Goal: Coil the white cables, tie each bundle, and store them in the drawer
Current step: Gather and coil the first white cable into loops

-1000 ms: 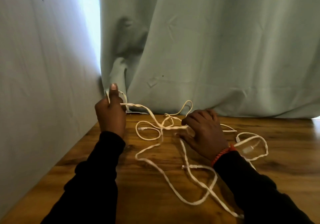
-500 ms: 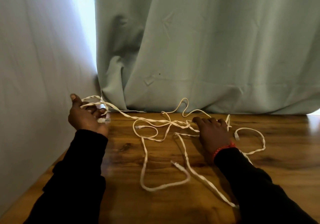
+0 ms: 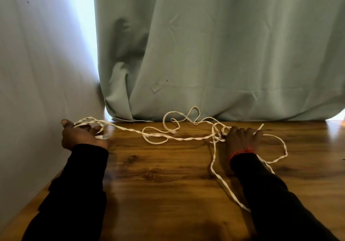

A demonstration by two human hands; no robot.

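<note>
White cables (image 3: 175, 138) lie tangled across the far part of a wooden table (image 3: 168, 175). My left hand (image 3: 80, 136) is at the table's far left, by the wall, gripping a cable end with loops round its fingers; a clear plug shows beside the palm. From there a twisted strand stretches taut to my right hand (image 3: 241, 140), which rests fingers-down on the tangle and holds strands between its curled fingers. Loose loops lie behind and to the right of that hand. One strand trails back along my right sleeve. No drawer is in view.
A pale green curtain (image 3: 214, 54) hangs down to the table's back edge. A light wall (image 3: 37, 73) borders the table on the left. Bare wood fills the near half of the table between my sleeves.
My left hand has pulled the cable leftward to the wall and lower. The loops near the table's middle have been drawn out into a straighter strand. My right hand shifted right on the tangle.
</note>
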